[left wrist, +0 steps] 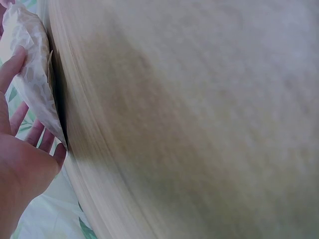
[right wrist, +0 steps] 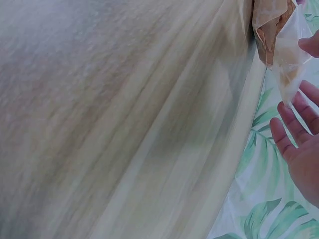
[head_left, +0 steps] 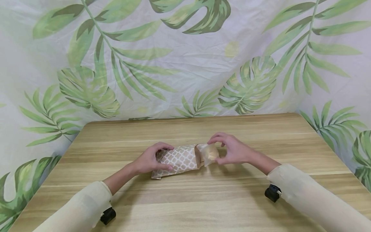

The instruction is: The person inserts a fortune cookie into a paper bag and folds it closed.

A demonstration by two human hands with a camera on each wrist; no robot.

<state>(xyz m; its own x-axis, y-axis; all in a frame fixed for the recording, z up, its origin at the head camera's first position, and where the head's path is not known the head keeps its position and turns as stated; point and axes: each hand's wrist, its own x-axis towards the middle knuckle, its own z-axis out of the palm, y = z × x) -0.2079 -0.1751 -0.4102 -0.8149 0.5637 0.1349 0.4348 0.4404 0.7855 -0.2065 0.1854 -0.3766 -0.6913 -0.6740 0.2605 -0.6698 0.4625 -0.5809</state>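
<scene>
A tan paper bag [head_left: 180,158] with a white lattice pattern lies on its side on the wooden table, its mouth facing right. My left hand [head_left: 148,159] grips its left end, thumb on the near side and fingers round the far side. At the mouth is a translucent plastic packet [head_left: 211,153] with something pale yellow inside, its left part overlapping the bag's opening. My right hand [head_left: 234,149] holds the packet's right end between thumb and fingers. In the right wrist view, the packet [right wrist: 290,59] sits right beside the bag's brown inner paper [right wrist: 266,42].
The light wooden table [head_left: 185,206] reaches back to a hanging cloth [head_left: 197,71] printed with green leaves. Beneath each sleeve cuff a small black device [head_left: 272,193] is strapped at the wrist.
</scene>
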